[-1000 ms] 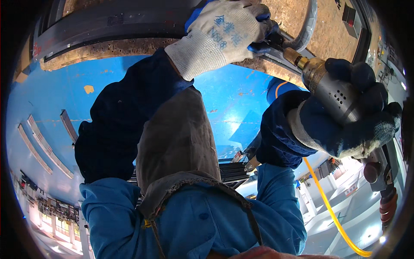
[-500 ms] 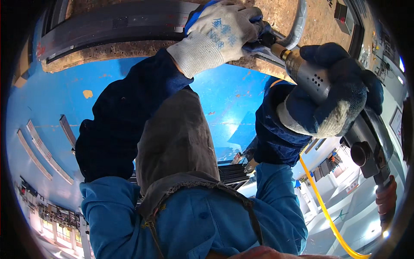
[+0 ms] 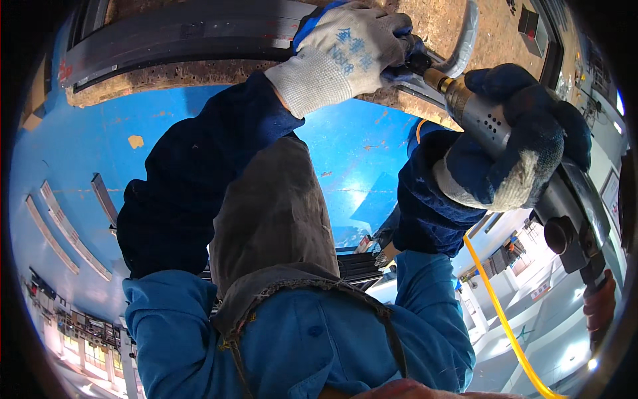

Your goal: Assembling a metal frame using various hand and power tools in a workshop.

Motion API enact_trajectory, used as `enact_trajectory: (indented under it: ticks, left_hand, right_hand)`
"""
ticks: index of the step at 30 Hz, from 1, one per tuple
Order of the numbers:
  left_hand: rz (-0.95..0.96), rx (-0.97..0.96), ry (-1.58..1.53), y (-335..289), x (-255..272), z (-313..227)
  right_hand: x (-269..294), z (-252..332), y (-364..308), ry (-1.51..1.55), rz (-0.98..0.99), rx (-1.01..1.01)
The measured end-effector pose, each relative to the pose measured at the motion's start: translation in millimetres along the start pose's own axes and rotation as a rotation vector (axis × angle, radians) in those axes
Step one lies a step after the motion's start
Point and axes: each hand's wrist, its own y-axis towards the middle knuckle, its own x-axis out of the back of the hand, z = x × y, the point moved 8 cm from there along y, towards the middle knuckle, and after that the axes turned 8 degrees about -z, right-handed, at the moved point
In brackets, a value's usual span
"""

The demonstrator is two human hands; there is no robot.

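My left hand (image 3: 359,50), in a white knitted glove with blue-coated fingers, is at the right end of a long dark metal profile (image 3: 199,33). Its fingers curl round a small dark piece (image 3: 419,61) at the nose of a tool; what exactly they pinch is hidden. My right hand (image 3: 522,139), in a dark blue coated glove, is wrapped round a silver pneumatic hand tool (image 3: 488,123) with a brass nose and a row of small holes. The tool slants up and left, its nose beside my left fingertips. Its bit does not show.
The worn wooden workbench (image 3: 425,26) has a bent grey tube (image 3: 465,40) and a small dark box (image 3: 531,30) on it. A yellow hose (image 3: 495,302) hangs at the right. Metal bars (image 3: 70,226) lie on the blue floor (image 3: 166,153) at the left.
Both hands and the tool have shifted slightly to the right. My left hand keeps its grasp by the tool's nose, and my right hand still holds the tool.
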Motion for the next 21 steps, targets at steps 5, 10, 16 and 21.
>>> enact_trajectory:
  ticks: [5, 10, 16, 21]
  left_hand:
    - [-0.027, -0.022, -0.015, -2, -2, 1]
    - [-0.054, -0.042, -0.001, -2, 0, -2]
    - [0.063, -0.027, 0.072, -7, -10, 1]
    - [-0.017, 0.021, -0.041, 1, 0, 1]
  right_hand:
    - [6, -14, 2, 0.365, 0.017, -0.056]
    - [1, -12, 1, 0.151, 0.083, -0.105]
    - [2, -14, -2, 0.199, 0.106, -0.054]
    - [-4, -15, 1, 0.19, 0.174, -0.08]
